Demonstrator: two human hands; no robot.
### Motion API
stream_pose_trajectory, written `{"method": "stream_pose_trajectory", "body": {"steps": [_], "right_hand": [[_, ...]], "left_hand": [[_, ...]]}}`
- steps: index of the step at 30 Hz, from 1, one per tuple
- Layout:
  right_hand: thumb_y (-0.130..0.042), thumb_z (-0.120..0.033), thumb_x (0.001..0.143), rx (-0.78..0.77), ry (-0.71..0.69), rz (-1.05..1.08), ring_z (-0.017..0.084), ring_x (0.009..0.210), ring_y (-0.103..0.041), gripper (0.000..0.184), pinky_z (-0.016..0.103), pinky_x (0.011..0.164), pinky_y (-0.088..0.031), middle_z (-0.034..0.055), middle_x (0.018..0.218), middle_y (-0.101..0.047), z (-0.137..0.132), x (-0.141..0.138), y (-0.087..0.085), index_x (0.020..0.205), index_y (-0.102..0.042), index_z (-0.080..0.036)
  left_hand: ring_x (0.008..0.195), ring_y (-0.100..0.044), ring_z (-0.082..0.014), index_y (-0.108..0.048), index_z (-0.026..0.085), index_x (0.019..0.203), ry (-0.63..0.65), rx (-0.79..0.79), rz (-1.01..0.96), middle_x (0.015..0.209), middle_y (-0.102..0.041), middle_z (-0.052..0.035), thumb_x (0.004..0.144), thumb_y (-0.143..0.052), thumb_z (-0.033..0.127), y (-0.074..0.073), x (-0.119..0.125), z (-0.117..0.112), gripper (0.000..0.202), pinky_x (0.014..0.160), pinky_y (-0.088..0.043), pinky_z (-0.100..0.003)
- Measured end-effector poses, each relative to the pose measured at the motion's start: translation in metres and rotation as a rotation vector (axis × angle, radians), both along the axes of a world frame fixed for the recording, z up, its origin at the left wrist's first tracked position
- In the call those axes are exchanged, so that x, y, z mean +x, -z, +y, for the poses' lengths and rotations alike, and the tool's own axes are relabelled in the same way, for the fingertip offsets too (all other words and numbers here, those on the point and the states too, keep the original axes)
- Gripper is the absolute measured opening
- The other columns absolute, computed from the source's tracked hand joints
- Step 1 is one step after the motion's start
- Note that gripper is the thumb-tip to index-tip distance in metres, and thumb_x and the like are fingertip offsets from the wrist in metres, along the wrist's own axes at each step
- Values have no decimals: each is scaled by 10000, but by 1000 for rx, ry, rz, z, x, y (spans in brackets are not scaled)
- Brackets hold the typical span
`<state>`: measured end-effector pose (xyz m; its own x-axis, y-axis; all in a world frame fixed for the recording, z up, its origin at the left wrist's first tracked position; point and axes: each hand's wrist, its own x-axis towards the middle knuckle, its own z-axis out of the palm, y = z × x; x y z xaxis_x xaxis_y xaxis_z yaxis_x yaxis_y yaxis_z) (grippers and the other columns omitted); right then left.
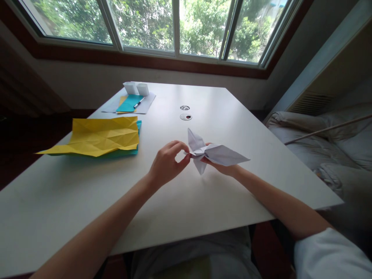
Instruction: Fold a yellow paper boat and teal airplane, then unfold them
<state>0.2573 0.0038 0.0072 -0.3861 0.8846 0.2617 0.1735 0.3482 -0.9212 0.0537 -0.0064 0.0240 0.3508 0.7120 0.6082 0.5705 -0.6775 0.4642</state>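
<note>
A folded white paper figure point(223, 154) with several pointed flaps is held above the near half of the table. My left hand point(170, 161) pinches its left tip between thumb and forefinger. From the right, my right hand point(222, 167) grips the figure from beneath and behind; the paper hides most of its fingers. One flap points up, one hangs down and a long one stretches to the right.
On the white table point(162, 213), a creased yellow sheet point(104, 135) lies over a teal sheet point(124, 152) at left. Farther back are a teal paper point(130, 104), a pen point(139, 102) and folded white paper boxes point(142, 89). Two round discs point(186, 116) are set mid-table.
</note>
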Motion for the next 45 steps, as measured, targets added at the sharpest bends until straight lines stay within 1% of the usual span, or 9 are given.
{"method": "stream_pose_trajectory", "body": {"steps": [5,11,14,18,25,30,35,40,45], "right_hand": [[-659,-365,712,5,45,23,186,771,-575,234,326,720,-472,25,817,-629,2,-1,4,861,-591,-198],[-685,-346,677,-6,70,56,176,734,-589,234,304,673,-480,20,798,-642,4,2,2,838,-608,-195],[-690,-319,663,-16,77,57,157,645,-591,205,268,580,-470,3,725,-639,6,5,-2,806,-615,-194],[-640,-250,694,11,76,-21,157,649,-612,199,259,586,-481,5,735,-666,10,11,-1,884,-603,-200],[-586,-208,737,316,246,-357,105,580,-574,215,206,582,-452,-15,694,-660,8,17,-2,951,-605,-205],[-541,-185,783,512,202,-507,85,533,-524,186,193,555,-415,-28,654,-623,0,14,-6,952,-615,-208],[-535,-196,821,674,80,-476,133,733,-613,203,234,669,-465,22,855,-668,-2,11,-4,1018,-581,-205],[-539,-161,819,749,160,-395,163,860,-609,352,304,781,-483,37,924,-661,1,10,-5,1164,-507,-219],[-511,-165,853,711,208,-321,136,795,-603,170,267,726,-493,36,868,-654,0,12,-12,975,-618,-216]], "left_hand": [[804,-611,-154,-556,170,816,112,-402,-204,806,-640,-32,805,-544,294,7,5,3,125,727,-467,-255],[704,-589,-140,-552,162,810,220,-626,-407,722,-609,-22,789,-565,364,3,4,4,204,624,-450,-236],[576,-522,-104,-616,146,796,254,-782,-410,647,-584,-9,754,-587,356,-4,0,3,216,520,-399,-207],[497,-453,-71,-618,130,702,261,-954,-429,574,-549,22,667,-647,321,-12,-4,3,196,457,-316,-182],[541,-473,-85,-585,127,644,240,-1066,-310,573,-548,32,624,-667,284,-19,-14,7,179,490,-317,-189],[655,-540,-129,-633,118,792,292,-1121,-289,704,-618,-16,644,-681,344,-13,-10,6,275,585,-376,-224],[630,-534,-124,-641,116,828,235,-1128,-385,715,-619,-13,603,-719,354,-4,3,3,337,553,-349,-215],[612,-529,-109,-625,121,796,104,-1012,-537,706,-611,-6,637,-703,334,0,5,3,277,545,-353,-205],[610,-560,-101,-611,128,821,170,-1135,-697,745,-638,-18,619,-738,291,0,1,5,289,550,-384,-190]]}}
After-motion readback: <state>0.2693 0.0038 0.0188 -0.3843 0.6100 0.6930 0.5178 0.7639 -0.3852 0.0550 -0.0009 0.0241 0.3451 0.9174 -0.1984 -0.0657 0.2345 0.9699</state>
